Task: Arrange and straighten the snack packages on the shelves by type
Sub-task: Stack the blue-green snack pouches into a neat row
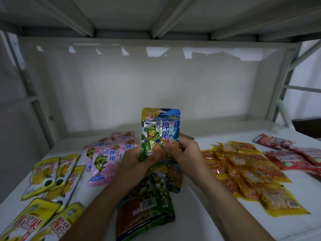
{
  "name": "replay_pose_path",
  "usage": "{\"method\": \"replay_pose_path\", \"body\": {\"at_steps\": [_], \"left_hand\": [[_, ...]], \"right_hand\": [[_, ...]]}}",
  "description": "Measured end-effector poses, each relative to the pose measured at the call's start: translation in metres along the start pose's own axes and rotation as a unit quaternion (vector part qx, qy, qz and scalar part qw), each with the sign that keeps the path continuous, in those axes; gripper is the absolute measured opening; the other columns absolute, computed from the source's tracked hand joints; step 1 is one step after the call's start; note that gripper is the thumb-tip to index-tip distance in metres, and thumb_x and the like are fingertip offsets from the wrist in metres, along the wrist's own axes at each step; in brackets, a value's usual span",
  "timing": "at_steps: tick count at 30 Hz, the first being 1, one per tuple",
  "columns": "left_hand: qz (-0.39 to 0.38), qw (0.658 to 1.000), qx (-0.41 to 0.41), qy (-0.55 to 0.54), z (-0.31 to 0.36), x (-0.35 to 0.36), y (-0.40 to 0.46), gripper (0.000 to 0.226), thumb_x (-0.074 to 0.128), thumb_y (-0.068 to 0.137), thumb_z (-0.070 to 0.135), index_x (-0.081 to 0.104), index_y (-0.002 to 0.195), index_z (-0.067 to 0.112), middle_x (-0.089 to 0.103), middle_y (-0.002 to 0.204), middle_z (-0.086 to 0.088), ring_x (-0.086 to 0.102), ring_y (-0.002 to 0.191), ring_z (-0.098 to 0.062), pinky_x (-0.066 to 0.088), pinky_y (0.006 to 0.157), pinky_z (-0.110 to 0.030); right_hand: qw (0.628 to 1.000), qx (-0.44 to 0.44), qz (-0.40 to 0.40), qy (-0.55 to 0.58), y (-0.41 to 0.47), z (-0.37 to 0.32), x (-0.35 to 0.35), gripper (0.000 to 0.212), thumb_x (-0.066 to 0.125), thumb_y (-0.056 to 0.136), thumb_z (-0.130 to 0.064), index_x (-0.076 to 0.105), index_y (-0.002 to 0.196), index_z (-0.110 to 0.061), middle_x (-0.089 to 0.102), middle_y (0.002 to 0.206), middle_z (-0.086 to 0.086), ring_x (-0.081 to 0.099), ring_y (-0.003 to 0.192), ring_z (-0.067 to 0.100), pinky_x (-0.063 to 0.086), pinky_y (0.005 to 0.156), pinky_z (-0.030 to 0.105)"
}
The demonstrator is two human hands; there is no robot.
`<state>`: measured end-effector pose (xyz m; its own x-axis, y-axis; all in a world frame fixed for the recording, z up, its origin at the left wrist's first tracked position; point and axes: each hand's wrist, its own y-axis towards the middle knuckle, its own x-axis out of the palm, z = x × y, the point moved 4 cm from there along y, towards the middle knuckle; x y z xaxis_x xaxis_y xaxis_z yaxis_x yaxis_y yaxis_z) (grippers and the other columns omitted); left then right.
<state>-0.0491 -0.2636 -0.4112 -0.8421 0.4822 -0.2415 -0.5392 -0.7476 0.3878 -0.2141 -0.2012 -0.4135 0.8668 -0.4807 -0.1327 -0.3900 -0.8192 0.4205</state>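
Blue-green turtle pouch [160, 129] stands upright in our two hands above the middle of the shelf board [199, 197], its long axis running from the hands up toward the back edge, printed face toward us and hang-hole end uppermost. We hold it only by its bottom end: the left hand [139, 160] pinches the lower left corner with thumb on the front, and the right hand [184, 152] pinches the lower right corner the same way, so nearly the whole pouch rises clear of both grips. Both hands sit level and about equally close to it, so either could carry it alone. Directly beneath our wrists lies the green pile [152, 193] of similar pouches, some face down with a barcode showing, running toward the front edge; we judge that this is where the held pouch belongs, which means laying it down and toward us. The pouch itself is glossy foil, flat and lightly crinkled, with a cartoon turtle and large lettering. Toward the left edge lie the pink pouches [107, 159] and, nearer the front left corner, the yellow packs [50, 178]; toward the right edge lie the orange packets [248, 173] and, beyond them, the red packets [293, 157].
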Motion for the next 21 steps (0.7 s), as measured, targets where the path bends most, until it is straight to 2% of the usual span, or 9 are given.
{"method": "replay_pose_path", "body": {"at_steps": [4,6,8,11,13,15,17,19,21], "left_hand": [[0.026,0.999,-0.015,-0.032,0.0,-0.004,-0.002,0.018,0.071,0.096,0.014,0.072,0.08,0.007,0.071,0.065,-0.001,0.066,0.059,-0.012,0.049,0.057,-0.021],[0.044,0.998,-0.017,-0.037,0.0,-0.007,-0.002,0.02,0.069,0.097,0.014,0.073,0.079,0.005,0.069,0.064,-0.005,0.067,0.06,-0.016,0.052,0.057,-0.026],[0.059,0.997,-0.02,-0.045,0.0,-0.01,-0.001,0.022,0.069,0.098,0.016,0.074,0.079,0.008,0.071,0.069,-0.016,0.068,0.061,-0.023,0.057,0.061,-0.039],[0.075,0.995,-0.023,-0.054,-0.002,-0.014,-0.001,0.017,0.07,0.098,0.02,0.077,0.087,0.008,0.072,0.081,-0.026,0.069,0.066,-0.035,0.058,0.067,-0.059],[0.075,0.994,-0.03,-0.071,-0.002,-0.013,-0.002,0.009,0.071,0.097,0.017,0.078,0.101,0.013,0.079,0.092,-0.014,0.075,0.084,-0.034,0.061,0.076,-0.055],[0.061,0.992,-0.042,-0.103,0.0,-0.009,-0.003,0.015,0.072,0.094,0.014,0.077,0.108,0.015,0.08,0.101,-0.007,0.077,0.095,-0.026,0.062,0.083,-0.048],[0.042,0.991,-0.04,-0.125,0.003,-0.006,-0.003,0.022,0.074,0.089,0.017,0.076,0.11,0.012,0.08,0.104,-0.006,0.077,0.098,-0.026,0.063,0.083,-0.042],[0.04,0.99,-0.031,-0.134,0.004,-0.004,-0.003,0.028,0.075,0.083,0.022,0.077,0.108,0.01,0.081,0.103,-0.007,0.077,0.097,-0.026,0.063,0.079,-0.033],[0.044,0.99,-0.028,-0.128,0.006,-0.005,-0.004,0.022,0.075,0.084,0.019,0.078,0.104,0.01,0.081,0.099,-0.007,0.078,0.094,-0.024,0.06,0.073,-0.025]], "right_hand": [[0.998,0.019,-0.018,0.054,-0.002,-0.012,0.003,0.074,0.083,0.075,-0.062,0.069,0.107,0.004,0.07,0.109,0.031,0.065,0.106,0.053,0.053,0.091,0.07],[0.997,0.029,-0.037,0.065,-0.002,-0.013,0.002,0.055,0.08,0.078,-0.049,0.074,0.108,-0.003,0.077,0.107,0.016,0.072,0.105,0.035,0.059,0.096,0.054],[0.994,0.031,-0.071,0.076,-0.003,-0.013,0.003,0.043,0.077,0.081,-0.035,0.076,0.114,-0.008,0.08,0.109,0.004,0.075,0.104,0.02,0.061,0.093,0.034],[0.991,0.029,-0.102,0.077,-0.005,-0.011,0.009,0.024,0.069,0.096,-0.008,0.074,0.12,-0.009,0.08,0.109,-0.007,0.075,0.104,0.008,0.057,0.085,0.02],[0.991,0.023,-0.111,0.074,-0.007,-0.008,0.012,0.024,0.063,0.1,0.0,0.075,0.118,-0.009,0.08,0.108,-0.009,0.074,0.105,0.007,0.056,0.086,0.018],[0.99,0.019,-0.112,0.082,-0.008,-0.011,0.014,0.021,0.062,0.1,-0.002,0.075,0.115,-0.01,0.081,0.106,-0.007,0.075,0.104,0.008,0.056,0.085,0.019],[0.989,0.024,-0.104,0.105,-0.01,-0.012,0.013,0.019,0.063,0.098,-0.013,0.076,0.112,-0.011,0.081,0.103,-0.002,0.076,0.1,0.012,0.059,0.083,0.023],[0.988,0.032,-0.09,0.118,-0.01,-0.014,0.01,0.028,0.063,0.095,-0.027,0.078,0.111,-0.009,0.081,0.104,0.005,0.077,0.098,0.017,0.062,0.083,0.03],[0.992,0.014,-0.075,0.096,-0.01,-0.014,0.009,0.033,0.062,0.094,-0.032,0.079,0.109,-0.008,0.081,0.104,0.009,0.076,0.097,0.02,0.061,0.087,0.037]]}}
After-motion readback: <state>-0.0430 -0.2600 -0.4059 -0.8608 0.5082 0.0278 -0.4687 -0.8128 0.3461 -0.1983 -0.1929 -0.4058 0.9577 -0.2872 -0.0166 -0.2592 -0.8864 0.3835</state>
